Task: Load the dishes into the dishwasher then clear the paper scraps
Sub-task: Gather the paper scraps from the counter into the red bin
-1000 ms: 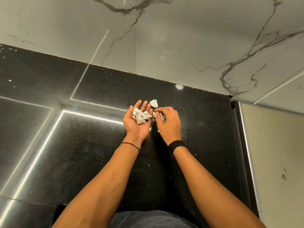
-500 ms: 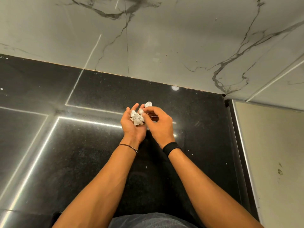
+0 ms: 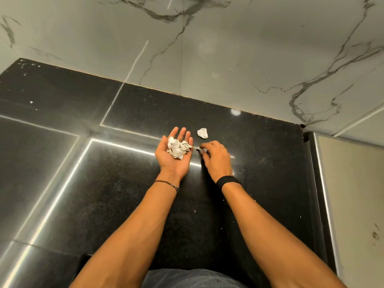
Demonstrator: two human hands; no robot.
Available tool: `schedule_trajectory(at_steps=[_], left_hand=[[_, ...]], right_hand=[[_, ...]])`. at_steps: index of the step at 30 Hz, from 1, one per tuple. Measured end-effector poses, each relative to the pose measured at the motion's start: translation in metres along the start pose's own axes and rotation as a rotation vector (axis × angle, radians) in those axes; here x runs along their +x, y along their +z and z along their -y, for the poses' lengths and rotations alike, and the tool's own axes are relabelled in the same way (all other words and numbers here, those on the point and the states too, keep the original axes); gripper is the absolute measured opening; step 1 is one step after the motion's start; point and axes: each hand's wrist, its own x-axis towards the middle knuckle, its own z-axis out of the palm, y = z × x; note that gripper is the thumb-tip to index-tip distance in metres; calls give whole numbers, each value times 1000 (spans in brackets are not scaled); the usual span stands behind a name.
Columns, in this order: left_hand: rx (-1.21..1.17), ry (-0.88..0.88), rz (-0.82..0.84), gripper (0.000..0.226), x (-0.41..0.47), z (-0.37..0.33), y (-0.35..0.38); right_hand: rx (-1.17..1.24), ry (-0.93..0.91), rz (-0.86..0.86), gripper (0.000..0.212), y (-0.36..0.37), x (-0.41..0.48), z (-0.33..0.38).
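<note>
My left hand (image 3: 173, 154) lies palm up over the black counter (image 3: 124, 183), fingers straight, carrying a heap of crumpled white paper scraps (image 3: 178, 148). Just to its right my right hand (image 3: 216, 156) is palm down with curled fingers, pinching a small scrap (image 3: 200, 149) at the counter surface. One more crumpled white scrap (image 3: 202, 133) lies loose on the counter just beyond the right hand's fingertips. No dishes or dishwasher are in view.
A marble-patterned wall (image 3: 207, 48) rises behind the counter. At the right, a pale panel (image 3: 353, 194) with a dark edge borders the counter. Bright light strips reflect in the glossy counter on the left.
My right hand has left the left palm and dropped to the counter on the right, now pinching a small scrap. The left hand has opened flat with the heap in it.
</note>
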Motion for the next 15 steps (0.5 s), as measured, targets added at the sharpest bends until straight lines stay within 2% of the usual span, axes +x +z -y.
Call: schedule_trajectory(at_steps=[5,7,11,15], left_hand=[[59,27,-29,49,5,-2,0],[61,17,-28,49,7,2,1],[34,-46,-4,47,7,9,5],[-33,-82,34,43,5,7,5]], right_hand=[[321,215,-149,14,-18,-3,18],[456,153,-163,14,-29,-4,38],[426,-33,-6,19,-36,-9,63],[518,90,-154,12,-35,4,52]])
